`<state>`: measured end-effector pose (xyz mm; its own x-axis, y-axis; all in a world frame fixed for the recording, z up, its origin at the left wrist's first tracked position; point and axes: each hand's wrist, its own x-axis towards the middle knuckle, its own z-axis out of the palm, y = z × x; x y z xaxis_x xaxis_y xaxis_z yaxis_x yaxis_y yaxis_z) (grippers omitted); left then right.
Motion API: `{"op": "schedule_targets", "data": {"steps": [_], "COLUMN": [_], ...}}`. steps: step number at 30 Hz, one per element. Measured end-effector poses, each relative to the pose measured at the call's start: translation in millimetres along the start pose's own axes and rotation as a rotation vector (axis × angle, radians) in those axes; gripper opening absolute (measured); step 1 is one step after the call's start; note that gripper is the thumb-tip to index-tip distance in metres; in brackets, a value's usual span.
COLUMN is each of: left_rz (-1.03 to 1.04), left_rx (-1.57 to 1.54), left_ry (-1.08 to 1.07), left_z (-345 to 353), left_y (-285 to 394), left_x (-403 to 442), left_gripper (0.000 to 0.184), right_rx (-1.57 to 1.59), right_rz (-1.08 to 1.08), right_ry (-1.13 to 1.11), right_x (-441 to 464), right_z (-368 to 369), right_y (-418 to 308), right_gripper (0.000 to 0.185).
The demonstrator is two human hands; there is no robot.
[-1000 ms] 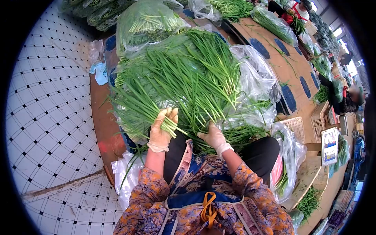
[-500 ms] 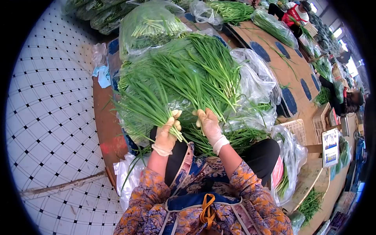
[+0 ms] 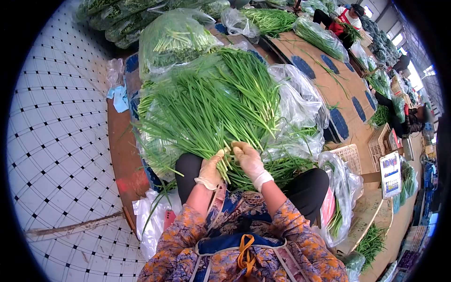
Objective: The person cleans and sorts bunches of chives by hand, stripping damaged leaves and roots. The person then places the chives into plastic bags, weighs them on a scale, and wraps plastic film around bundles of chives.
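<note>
Both my hands wear thin pale gloves and are close together above my lap. My left hand [image 3: 211, 170] is closed around the stem ends of a bunch of garlic chives [image 3: 197, 124], whose long green leaves fan away from me. Just right of it, my right hand [image 3: 249, 163] has its fingers pinched on chive stems; how many it grips is hidden. Beyond my hands, a wide heap of loose garlic chives [image 3: 251, 75] lies over clear plastic. More chives [image 3: 282, 171] lie between my knees, partly under my right wrist.
A filled plastic bag of greens [image 3: 176, 40] stands behind the heap. Crumpled clear plastic [image 3: 300, 94] lies to the right, beside a brown board with blue patches [image 3: 345, 84]. White plastic bags [image 3: 152, 216] are by my left knee. A crate [image 3: 350, 157] and co-workers [image 3: 345, 23] are on the right.
My hands have come together: the left moved right and slightly down with its bunch, the right slightly down. The leaves of the held chives now merge with the heap.
</note>
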<state>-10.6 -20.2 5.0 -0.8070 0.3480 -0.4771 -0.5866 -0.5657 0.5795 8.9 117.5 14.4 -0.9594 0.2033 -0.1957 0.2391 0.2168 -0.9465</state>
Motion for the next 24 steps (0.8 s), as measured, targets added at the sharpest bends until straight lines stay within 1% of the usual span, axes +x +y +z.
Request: {"op": "schedule_targets", "data": {"steps": [1,2,4,5,6,7,8,10,12,13,14,16,17,19,20,21,23,24], "left_rz": [0.002,0.003,-0.035,-0.002,0.032,0.039,0.040,0.050,0.043,0.016,-0.010,0.009,-0.005,-0.017,-0.015,-0.008,-0.016,-0.017], "left_rx": [-0.029,-0.058,-0.089,-0.036,0.018,0.007,0.006,-0.049,-0.046,-0.108,-0.170,-0.171,-0.155,-0.104,-0.100,-0.096,-0.124,-0.118], "left_ry": [-0.039,-0.078,-0.058,-0.103,-0.149,-0.180,-0.177,-0.177,-0.194,-0.188,-0.181,-0.175,-0.132,-0.083,-0.079,-0.071,-0.094,-0.096], "left_z": [4,5,-2,-5,-5,-1,-2,-5,-9,-10,-11,-8,-8,-11,-11,-10,-6,-5], "left_y": [3,4,2,0,0,4,4,4,8,8,8,5,4,1,0,0,2,4], "left_x": [-3,-5,-1,0,1,-3,-3,-5,-5,-5,-4,-3,-2,2,3,3,1,0], "left_gripper": [0.030,0.029,0.028,0.029,0.031,0.032,0.032,0.033,0.033,0.031,0.029,0.030,0.031,0.032,0.032,0.031,0.029,0.029], "right_rx": [0.162,0.340,0.451,0.449,0.587,0.726,0.869,0.937,0.764,0.425,0.031,-0.965,-0.966,-0.754,-0.706,-0.629,-0.385,-0.259], "right_rz": [0.045,0.062,0.149,0.151,0.209,0.268,0.286,0.206,0.208,0.335,0.440,0.220,0.220,0.058,-0.125,-0.081,-0.157,-0.060], "right_ry": [-0.064,-0.076,-0.089,-0.090,-0.094,-0.099,-0.041,-0.108,-0.356,-0.337,-0.375,-0.615,-0.623,-0.415,-0.270,-0.232,-0.118,-0.107], "right_x": [-3,-6,-10,-14,-19,-23,-27,-38,-47,-52,-55,-63,-63,-60,-53,-45,-28,-18], "right_z": [-9,-10,-18,-24,-33,-41,-46,-70,-102,-113,-119,-115,-117,-99,-90,-76,-48,-35], "right_y": [-7,-7,-6,-7,-11,-15,-20,-9,19,25,45,60,66,32,38,5,-12,-16], "right_gripper": [0.025,0.021,0.018,0.018,0.018,0.019,0.017,0.017,0.018,0.014,0.013,0.016,0.016,0.019,0.023,0.027,0.032,0.033]}}
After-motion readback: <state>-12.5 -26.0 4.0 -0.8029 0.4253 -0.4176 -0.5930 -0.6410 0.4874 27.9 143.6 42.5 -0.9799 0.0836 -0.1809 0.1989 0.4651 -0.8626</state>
